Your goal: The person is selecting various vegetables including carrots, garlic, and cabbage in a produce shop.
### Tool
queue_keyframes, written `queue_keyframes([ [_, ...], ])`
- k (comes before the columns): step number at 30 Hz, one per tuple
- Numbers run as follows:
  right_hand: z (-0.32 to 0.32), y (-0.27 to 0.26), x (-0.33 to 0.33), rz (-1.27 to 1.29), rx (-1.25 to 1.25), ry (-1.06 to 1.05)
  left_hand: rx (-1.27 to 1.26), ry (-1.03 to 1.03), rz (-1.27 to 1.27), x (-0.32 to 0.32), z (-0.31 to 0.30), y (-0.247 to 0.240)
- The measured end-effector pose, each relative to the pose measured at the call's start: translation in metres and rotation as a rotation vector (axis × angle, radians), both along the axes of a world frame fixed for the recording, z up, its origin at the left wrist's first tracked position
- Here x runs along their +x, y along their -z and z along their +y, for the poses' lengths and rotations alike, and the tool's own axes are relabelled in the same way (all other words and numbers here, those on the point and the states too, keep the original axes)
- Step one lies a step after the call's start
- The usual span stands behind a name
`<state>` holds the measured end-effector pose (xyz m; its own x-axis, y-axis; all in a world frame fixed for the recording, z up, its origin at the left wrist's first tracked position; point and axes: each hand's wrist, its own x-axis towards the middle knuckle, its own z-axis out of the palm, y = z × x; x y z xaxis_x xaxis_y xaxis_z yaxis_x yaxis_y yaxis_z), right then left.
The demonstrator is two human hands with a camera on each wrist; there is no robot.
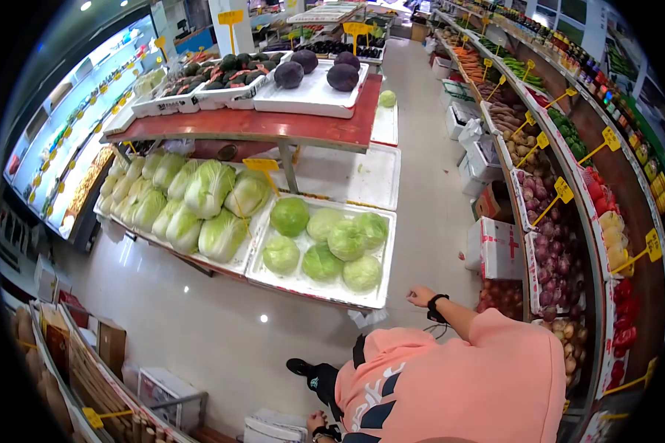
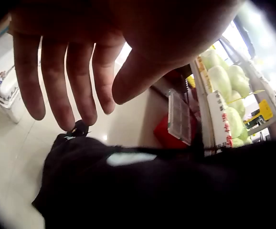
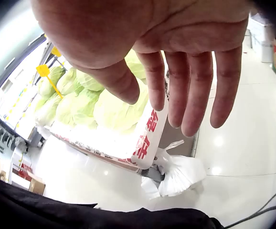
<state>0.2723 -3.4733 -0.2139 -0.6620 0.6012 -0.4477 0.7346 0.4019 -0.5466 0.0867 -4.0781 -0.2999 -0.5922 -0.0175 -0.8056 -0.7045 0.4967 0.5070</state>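
My right hand (image 1: 421, 296) is held out just past the near right corner of a white foam tray (image 1: 314, 289) of round green cabbages (image 1: 323, 262). In the right wrist view its fingers (image 3: 197, 90) hang down relaxed, with nothing held, and overlap the edge of that tray. Low at my other side is my left hand (image 1: 316, 422), near the bottom edge of the head view. Its loose, spread fingers (image 2: 78, 81) hold nothing in the left wrist view, with the tiled floor and my dark trouser leg below.
Napa cabbages (image 1: 209, 188) lie left of the round ones. Purple cabbages (image 1: 290, 74) sit on the red shelf (image 1: 273, 127) above. Along the right runs a long rack with red onions (image 1: 553, 258). A plastic bag (image 3: 176, 171) hangs under the tray corner. Boxes (image 1: 171, 391) stand at lower left.
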Motion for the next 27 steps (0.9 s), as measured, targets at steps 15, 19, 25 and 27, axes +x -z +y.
queue_keyframes([
  [15,-0.122,-0.024,-0.123,-0.154,-0.137,0.452,-0.112,0.291,0.224,-0.329,-0.065,0.028],
  [19,-0.131,-0.041,-0.156,-0.064,0.028,0.476,0.005,0.398,0.272,-0.397,-0.048,0.02],
  [25,-0.139,-0.075,-0.195,0.101,0.199,0.479,-0.008,0.549,0.334,-0.437,-0.009,0.018],
  [27,-0.124,-0.089,-0.222,0.045,0.217,0.494,0.057,0.565,0.318,-0.444,0.004,0.014],
])
